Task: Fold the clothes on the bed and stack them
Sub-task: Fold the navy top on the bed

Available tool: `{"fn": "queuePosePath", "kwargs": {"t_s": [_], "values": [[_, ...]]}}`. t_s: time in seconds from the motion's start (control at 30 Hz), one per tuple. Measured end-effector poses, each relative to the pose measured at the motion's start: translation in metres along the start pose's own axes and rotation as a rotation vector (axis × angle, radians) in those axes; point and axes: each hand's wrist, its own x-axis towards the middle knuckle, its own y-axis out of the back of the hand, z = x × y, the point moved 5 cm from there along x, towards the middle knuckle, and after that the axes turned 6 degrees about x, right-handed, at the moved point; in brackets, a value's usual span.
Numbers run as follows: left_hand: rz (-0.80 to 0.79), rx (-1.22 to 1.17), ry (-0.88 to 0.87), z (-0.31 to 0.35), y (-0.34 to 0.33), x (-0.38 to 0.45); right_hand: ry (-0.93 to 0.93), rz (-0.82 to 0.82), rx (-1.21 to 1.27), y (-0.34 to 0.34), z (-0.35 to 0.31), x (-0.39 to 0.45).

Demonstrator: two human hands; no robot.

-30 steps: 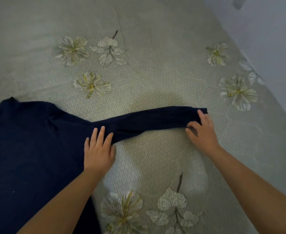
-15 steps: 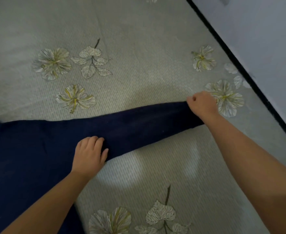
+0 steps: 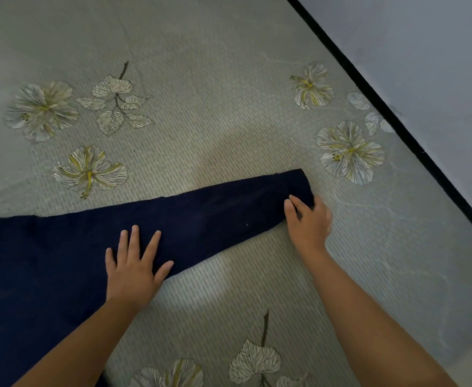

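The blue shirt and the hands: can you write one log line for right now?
step: fold sleeve | left hand: flat on navy shirt | right hand: pinches sleeve end | bed: shirt spread

1. A dark navy long-sleeved knit garment [image 3: 47, 263] lies flat on the pale flower-printed bed cover [image 3: 215, 93], filling the left and near-left part of the view.
2. Its sleeve [image 3: 229, 210] stretches rightward and away from the body, ending near the middle right.
3. The left hand [image 3: 134, 269] rests flat where the sleeve joins the body.
4. The right hand [image 3: 308, 219] sits on the cuff end.
5. A black bed edge [image 3: 396, 113] runs diagonally at far right, well apart from the cuff.
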Motion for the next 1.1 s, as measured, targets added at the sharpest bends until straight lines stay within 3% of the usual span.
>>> {"fn": "queuePosePath", "kwargs": {"t_s": [0.2,0.37,0.6,0.8,0.93,1.1], "values": [[0.055,-0.078,0.003,-0.001,-0.004,0.002,0.123,-0.039,0.350,-0.011,-0.034,-0.026],[0.217,-0.315,0.109,-0.046,-0.004,-0.029,0.336,-0.293,0.438,-0.045,-0.103,-0.091],[0.215,-0.298,0.391,-0.218,-0.048,-0.138,0.568,-0.587,0.389,-0.145,-0.209,-0.246],[0.158,-0.288,0.570,-0.375,-0.116,-0.242,0.772,-0.686,0.363,-0.251,-0.286,-0.395],[0.194,-0.342,0.608,-0.452,-0.159,-0.284,0.822,-0.753,0.261,-0.330,-0.309,-0.478],[0.168,-0.396,0.543,-0.494,-0.205,-0.290,0.885,-0.661,0.014,-0.395,-0.319,-0.510]]}}
